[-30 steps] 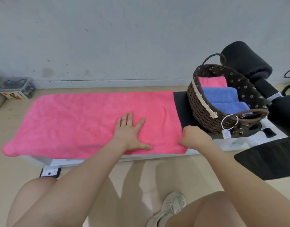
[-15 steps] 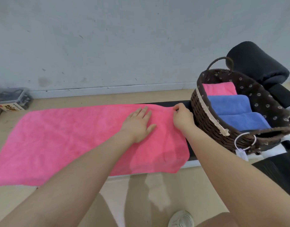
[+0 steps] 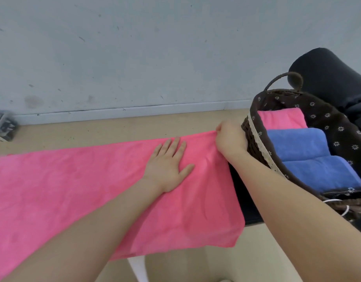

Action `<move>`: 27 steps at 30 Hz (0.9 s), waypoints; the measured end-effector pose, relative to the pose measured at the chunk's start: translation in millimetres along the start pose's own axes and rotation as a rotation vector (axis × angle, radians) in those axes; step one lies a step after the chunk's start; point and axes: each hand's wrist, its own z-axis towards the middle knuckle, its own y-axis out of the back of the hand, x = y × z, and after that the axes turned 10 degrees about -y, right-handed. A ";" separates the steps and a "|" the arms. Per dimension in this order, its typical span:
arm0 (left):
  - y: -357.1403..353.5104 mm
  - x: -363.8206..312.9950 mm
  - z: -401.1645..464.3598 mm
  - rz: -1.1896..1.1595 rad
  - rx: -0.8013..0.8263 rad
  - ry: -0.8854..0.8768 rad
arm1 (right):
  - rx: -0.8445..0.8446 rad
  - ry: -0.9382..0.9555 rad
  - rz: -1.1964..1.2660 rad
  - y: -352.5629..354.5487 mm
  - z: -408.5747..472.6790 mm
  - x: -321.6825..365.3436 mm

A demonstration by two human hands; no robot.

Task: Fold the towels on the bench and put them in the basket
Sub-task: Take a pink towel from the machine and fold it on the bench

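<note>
Nearest, spread flat across the tabletop [image 3: 239, 192]: a large pink terry towel [image 3: 77, 184], not yet folded. On it, left hand [image 3: 168, 166], fingers [image 3: 176, 143] straight, pressing down. Just right, at the far corner, right hand [image 3: 230, 137] pinching the hem, touching the dark woven wicker basket [image 3: 255, 145]. Inside already: one folded pink towel [image 3: 281, 120], two folded blue towels [image 3: 297, 145]. Little slack rightward; open room leftward and beyond toward the wall [image 3: 134, 47].
</note>
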 end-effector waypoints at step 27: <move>11.9 -12.8 -93.2 0.029 0.019 0.192 | 0.233 0.220 -0.307 -16.3 -140.9 -84.8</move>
